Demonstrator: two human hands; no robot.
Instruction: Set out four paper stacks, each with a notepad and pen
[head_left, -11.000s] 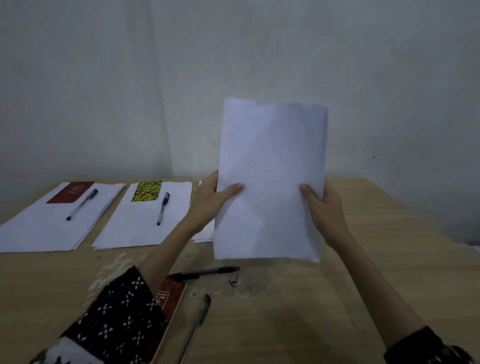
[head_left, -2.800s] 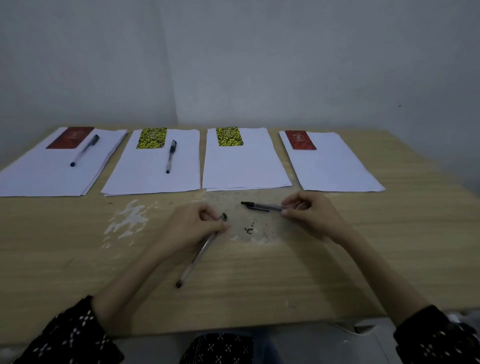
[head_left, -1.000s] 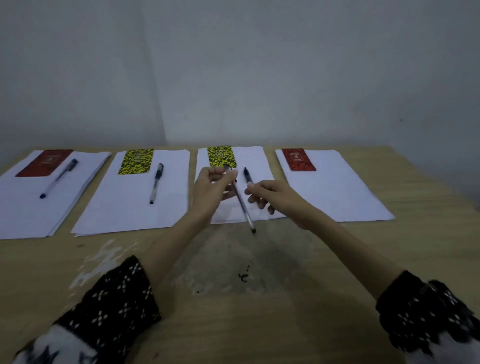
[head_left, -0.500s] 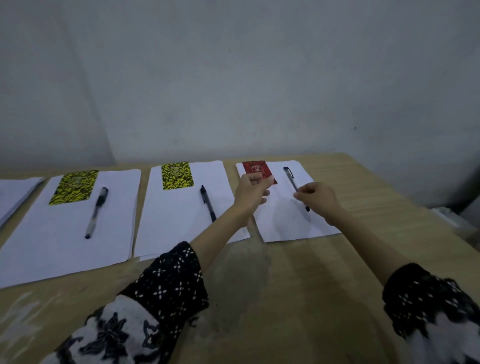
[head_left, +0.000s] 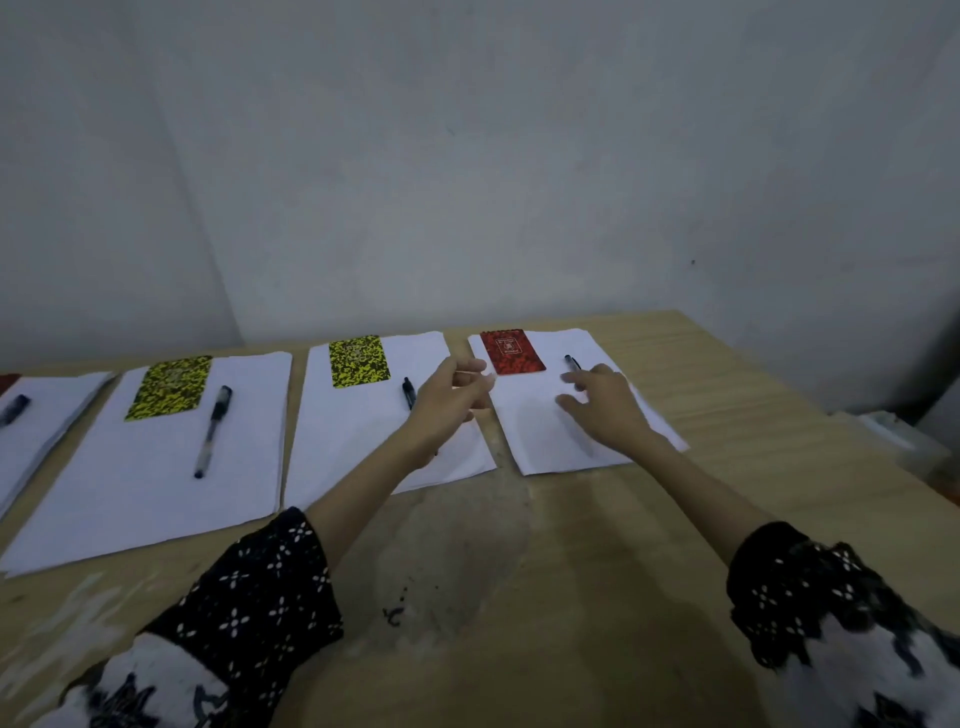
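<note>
Paper stacks lie in a row on the wooden table (head_left: 519, 597). The rightmost stack (head_left: 540, 431) bears a red notepad (head_left: 511, 352) and a black pen (head_left: 572, 361), mostly hidden under my right hand (head_left: 602, 410), which rests open on the paper. My left hand (head_left: 449, 400) hovers open over the gap between this stack and the third stack (head_left: 358, 436), which carries a yellow-black notepad (head_left: 358, 360) and a pen (head_left: 409, 392). The second stack (head_left: 156, 478) holds a yellow-black notepad (head_left: 169, 387) and pen (head_left: 212, 431). The leftmost stack (head_left: 36, 431) is cut off, its pen (head_left: 13, 410) partly seen.
A grey wall rises right behind the table's far edge. The table's right edge runs diagonally at the right, with pale objects (head_left: 904, 441) on the floor beyond it. A worn, stained patch (head_left: 441, 561) marks the tabletop between my forearms.
My right hand has let go of the pen, which now lies on the rightmost stack. My left hand has drawn back from the red notepad and opened. The view shifted slightly left.
</note>
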